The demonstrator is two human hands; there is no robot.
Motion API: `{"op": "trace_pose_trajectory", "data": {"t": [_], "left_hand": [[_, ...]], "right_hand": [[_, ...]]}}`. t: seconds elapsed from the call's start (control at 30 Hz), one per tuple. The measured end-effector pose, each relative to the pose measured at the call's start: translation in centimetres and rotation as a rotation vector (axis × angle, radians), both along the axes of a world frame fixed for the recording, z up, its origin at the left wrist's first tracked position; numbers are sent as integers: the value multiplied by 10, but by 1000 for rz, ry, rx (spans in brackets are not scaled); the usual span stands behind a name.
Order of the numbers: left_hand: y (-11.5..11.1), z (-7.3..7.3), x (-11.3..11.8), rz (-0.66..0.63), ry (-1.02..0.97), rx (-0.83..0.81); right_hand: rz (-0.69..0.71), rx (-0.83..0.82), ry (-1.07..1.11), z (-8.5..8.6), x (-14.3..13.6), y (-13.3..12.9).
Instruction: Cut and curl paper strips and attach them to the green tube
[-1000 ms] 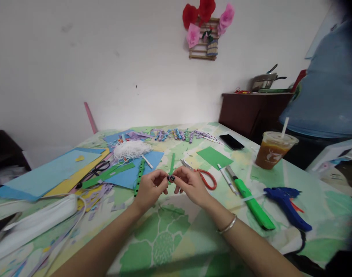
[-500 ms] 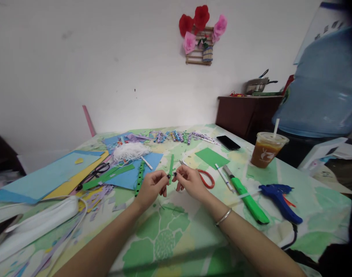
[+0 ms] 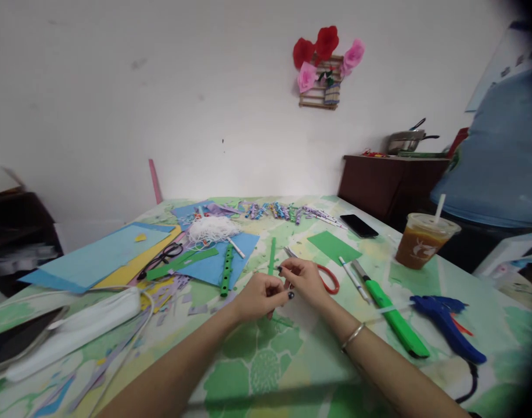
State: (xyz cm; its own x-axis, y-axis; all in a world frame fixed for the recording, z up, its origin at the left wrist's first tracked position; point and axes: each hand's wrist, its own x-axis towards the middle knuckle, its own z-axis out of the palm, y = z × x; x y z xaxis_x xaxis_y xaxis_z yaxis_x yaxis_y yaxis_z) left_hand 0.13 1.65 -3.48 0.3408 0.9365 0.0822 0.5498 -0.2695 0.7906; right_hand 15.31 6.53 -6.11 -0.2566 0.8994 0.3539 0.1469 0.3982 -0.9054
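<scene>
My left hand [image 3: 261, 296] and my right hand [image 3: 304, 281] meet over the middle of the table, fingertips pinched close together. Whatever lies between the fingers is too small to make out. Just beyond them a narrow green paper strip [image 3: 272, 255] lies on the cloth. Scissors with red handles [image 3: 331, 280] rest beside my right hand, partly hidden by it. To the left of my left hand is a green tube with dark holes [image 3: 226, 270], on blue paper [image 3: 244, 244].
A heap of white string [image 3: 214, 229], black glasses [image 3: 161, 260] and coloured sheets [image 3: 104, 255] lie left. On the right are a green sheet [image 3: 334, 246], a green utility knife [image 3: 392, 313], a blue glue gun [image 3: 449, 325], a phone [image 3: 359, 226] and a drink cup [image 3: 425, 241].
The view has swung left, so things appear further right. My hands have come together, with the left fingertips now overlapping the right ones; before, a small gap lay between them.
</scene>
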Motion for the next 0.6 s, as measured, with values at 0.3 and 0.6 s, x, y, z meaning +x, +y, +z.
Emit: {"op": "trace_pose_trajectory", "data": {"t": [0.3, 0.6], "left_hand": [[65, 5, -113, 846, 318, 119], [80, -15, -102, 669, 111, -6]], "right_hand": [[-51, -145, 57, -5, 2, 9], [-48, -202, 167, -3, 0, 10]]}}
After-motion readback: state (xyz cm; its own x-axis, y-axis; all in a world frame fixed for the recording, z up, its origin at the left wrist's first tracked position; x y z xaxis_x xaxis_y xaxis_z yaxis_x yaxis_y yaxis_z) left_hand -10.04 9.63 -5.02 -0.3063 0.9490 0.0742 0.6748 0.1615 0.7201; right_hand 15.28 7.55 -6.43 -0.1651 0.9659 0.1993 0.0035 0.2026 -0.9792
